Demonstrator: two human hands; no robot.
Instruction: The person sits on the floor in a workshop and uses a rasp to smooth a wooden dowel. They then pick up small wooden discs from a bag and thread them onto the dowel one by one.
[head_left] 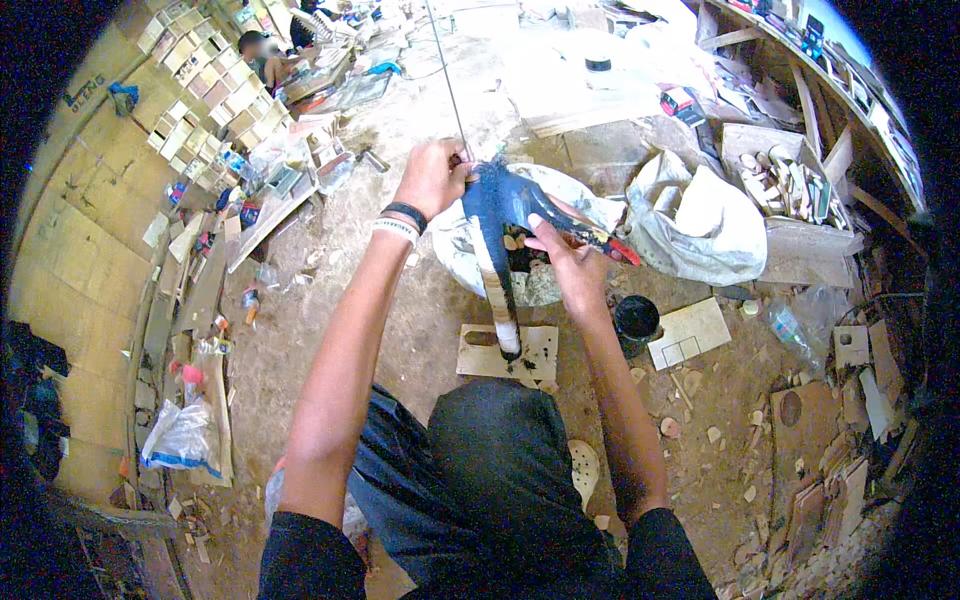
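Note:
A long wooden piece point(488, 235), mostly coated dark blue-black with a pale band near its foot, stands tilted in front of me. My left hand point(432, 180) pinches at its top, where a thin dark cord point(447, 75) runs upward. My right hand point(572, 262) is closed beside the piece's dark side branch, thumb up. A slim red-ended tool point(624, 250), perhaps a paintbrush, sticks out past these fingers; its other end is hidden. Below, the foot meets a paint-spotted board point(540, 352). A black paint can point(636, 318) stands right of it.
Behind the piece lies a white sack point(455, 250) with wood scraps. Another white sack point(710, 225) and a box of wooden offcuts point(785, 180) are to the right. Stacked small boxes point(205, 90) stand far left, near a seated person point(268, 65). Wood chips litter the floor.

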